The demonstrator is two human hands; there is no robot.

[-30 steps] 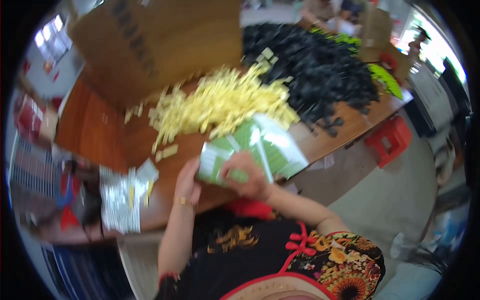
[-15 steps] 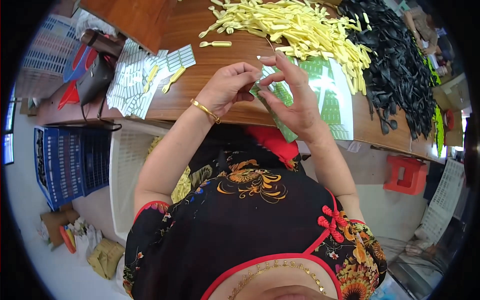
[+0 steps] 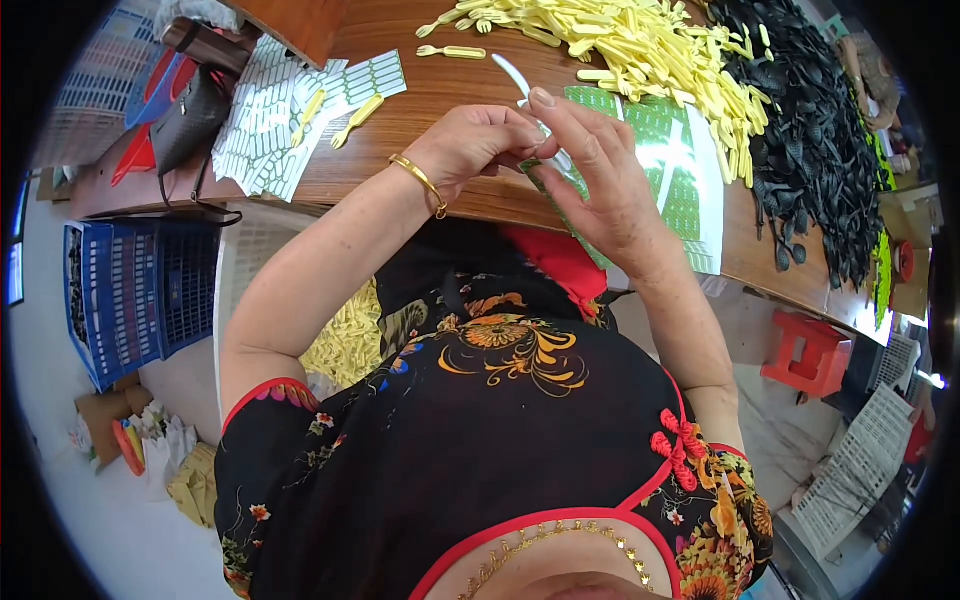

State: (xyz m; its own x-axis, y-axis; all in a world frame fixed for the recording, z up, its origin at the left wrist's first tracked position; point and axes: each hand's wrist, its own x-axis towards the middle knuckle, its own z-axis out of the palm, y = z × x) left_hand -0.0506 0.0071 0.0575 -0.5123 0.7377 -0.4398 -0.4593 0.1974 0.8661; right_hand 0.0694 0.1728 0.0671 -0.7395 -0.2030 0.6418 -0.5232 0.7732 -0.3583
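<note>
My left hand (image 3: 470, 145) is closed in a pinch over the table's near edge, fingertips at the edge of a green sticker sheet (image 3: 592, 250). My right hand (image 3: 615, 200) grips the same sheet, its index finger curled close to the left fingertips. A curved white strip (image 3: 510, 75) sticks up beyond the fingers; its lower end is hidden. More green sheets (image 3: 690, 195) lie flat beside the right hand. One yellow plastic fork (image 3: 452, 52) lies past the left hand. Two others, including a yellow fork (image 3: 358, 120), rest on white-and-green sheets (image 3: 265, 135) at the left.
A heap of yellow forks (image 3: 640, 60) and a pile of black plastic pieces (image 3: 810, 140) cover the far right. A dark handbag (image 3: 188, 125) stands at the left. Below are a blue crate (image 3: 120, 300), loose yellow pieces (image 3: 350, 340) and a red stool (image 3: 810, 355). Another person (image 3: 875, 75) sits at upper right.
Both hands have shifted slightly right in the picture and closer together. The curved white strip now rises above the fingers, and my right index finger has bent down toward the left fingertips.
</note>
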